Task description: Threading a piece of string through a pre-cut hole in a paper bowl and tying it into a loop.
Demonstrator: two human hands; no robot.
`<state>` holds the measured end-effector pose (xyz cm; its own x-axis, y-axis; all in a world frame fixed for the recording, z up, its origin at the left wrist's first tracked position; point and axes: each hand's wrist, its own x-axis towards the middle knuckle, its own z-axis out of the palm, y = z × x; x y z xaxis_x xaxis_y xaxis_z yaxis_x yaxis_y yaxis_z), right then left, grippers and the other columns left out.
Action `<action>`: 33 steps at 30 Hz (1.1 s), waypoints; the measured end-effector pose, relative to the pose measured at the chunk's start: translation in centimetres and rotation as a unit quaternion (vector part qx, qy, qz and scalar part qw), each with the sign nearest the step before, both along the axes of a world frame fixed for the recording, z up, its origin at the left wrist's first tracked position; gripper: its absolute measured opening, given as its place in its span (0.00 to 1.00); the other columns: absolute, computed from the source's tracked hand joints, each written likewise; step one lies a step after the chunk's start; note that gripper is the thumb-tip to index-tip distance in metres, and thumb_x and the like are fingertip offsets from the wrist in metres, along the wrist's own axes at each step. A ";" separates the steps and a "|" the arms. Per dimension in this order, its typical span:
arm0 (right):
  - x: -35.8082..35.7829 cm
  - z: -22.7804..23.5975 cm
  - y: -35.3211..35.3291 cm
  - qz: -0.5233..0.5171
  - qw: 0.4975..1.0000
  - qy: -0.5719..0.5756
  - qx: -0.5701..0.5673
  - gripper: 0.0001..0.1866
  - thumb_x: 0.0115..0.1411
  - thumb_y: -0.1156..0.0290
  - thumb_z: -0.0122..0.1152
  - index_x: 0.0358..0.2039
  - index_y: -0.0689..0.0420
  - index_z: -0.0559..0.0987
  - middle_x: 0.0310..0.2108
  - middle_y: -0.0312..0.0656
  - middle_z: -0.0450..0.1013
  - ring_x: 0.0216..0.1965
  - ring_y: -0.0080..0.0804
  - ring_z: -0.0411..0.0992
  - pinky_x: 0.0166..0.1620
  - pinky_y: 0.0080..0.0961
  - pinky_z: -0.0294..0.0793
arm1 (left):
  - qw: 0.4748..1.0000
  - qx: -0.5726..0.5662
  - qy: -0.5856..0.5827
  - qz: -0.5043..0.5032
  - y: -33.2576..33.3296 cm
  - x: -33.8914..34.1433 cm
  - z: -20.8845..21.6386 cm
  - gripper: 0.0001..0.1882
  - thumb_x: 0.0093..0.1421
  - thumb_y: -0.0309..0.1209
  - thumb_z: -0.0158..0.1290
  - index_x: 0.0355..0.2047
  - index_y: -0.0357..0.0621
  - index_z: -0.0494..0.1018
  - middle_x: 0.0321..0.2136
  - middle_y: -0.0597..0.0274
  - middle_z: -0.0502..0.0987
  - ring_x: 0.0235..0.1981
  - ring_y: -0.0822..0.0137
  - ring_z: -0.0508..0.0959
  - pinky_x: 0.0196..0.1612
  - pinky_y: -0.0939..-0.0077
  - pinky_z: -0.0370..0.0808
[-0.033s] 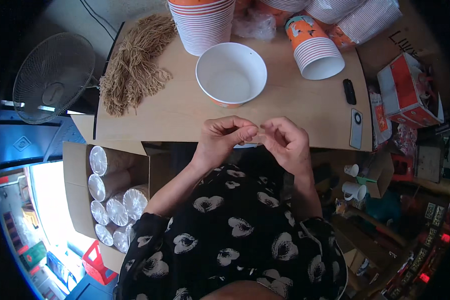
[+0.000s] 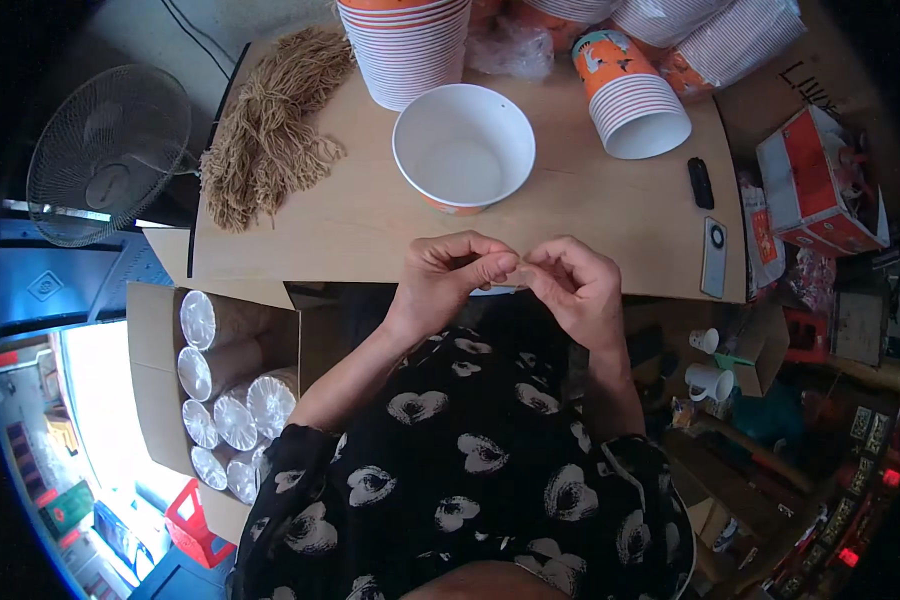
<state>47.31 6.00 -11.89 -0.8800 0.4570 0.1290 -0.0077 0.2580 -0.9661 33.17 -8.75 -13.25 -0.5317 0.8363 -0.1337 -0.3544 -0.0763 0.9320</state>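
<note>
Both hands meet in front of the table's near edge, fingertips almost touching. My left hand (image 2: 445, 280) is closed in a pinch, thumb against forefinger. Opposite it, my right hand (image 2: 578, 290) is also closed, its thumb and finger pinched together. Whatever lies between the fingertips is too small to make out. Just beyond them a large white paper bucket (image 2: 464, 150) with an orange base stands upright, and nothing shows inside it. A bundle of tan twisted cords (image 2: 270, 130) lies at the table's left, apart from both hands.
Nested paper buckets (image 2: 407, 60) stand behind the single one. A sideways cup stack (image 2: 640, 110) lies at right, near a black object (image 2: 700, 183) and a phone (image 2: 713, 258). Left are a fan (image 2: 108, 155) and a carton (image 2: 155, 370) of plastic-wrapped rolls (image 2: 235, 420).
</note>
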 end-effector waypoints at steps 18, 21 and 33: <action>1.0 0.3 2.2 -0.163 0.983 0.079 -0.018 0.05 0.64 0.76 0.63 0.35 0.65 0.78 0.27 0.27 0.70 0.28 0.11 0.64 0.32 0.11 0.64 | 0.782 -0.050 0.619 0.052 0.6 -8.0 -0.1 0.07 0.60 0.26 0.60 0.38 0.40 0.81 0.31 0.63 0.82 0.34 0.63 0.81 0.37 0.71 0.77; 0.0 -0.3 2.4 -0.223 0.970 0.098 0.022 0.05 0.64 0.77 0.63 0.35 0.65 0.77 0.29 0.29 0.71 0.30 0.13 0.66 0.35 0.13 0.67 | 0.930 -0.081 0.358 0.000 0.4 -7.9 1.9 0.10 0.59 0.30 0.62 0.39 0.38 0.81 0.30 0.62 0.83 0.32 0.73 0.80 0.34 0.73 0.77; -5.2 -3.6 1.4 -0.192 0.965 0.084 0.157 0.04 0.64 0.77 0.58 0.39 0.62 0.75 0.49 0.49 0.77 0.43 0.41 0.78 0.46 0.33 0.77 | 0.993 0.000 0.029 -0.116 -0.1 -10.2 -2.7 0.16 0.69 0.31 0.51 0.52 0.33 0.75 0.42 0.60 0.81 0.41 0.72 0.80 0.49 0.77 0.76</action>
<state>42.10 7.39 -15.50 -0.6087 0.6607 0.4393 -0.0027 0.5519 -0.8339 22.96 -8.85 -15.92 -0.3314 0.9373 -0.1080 -0.3091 0.0004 0.9510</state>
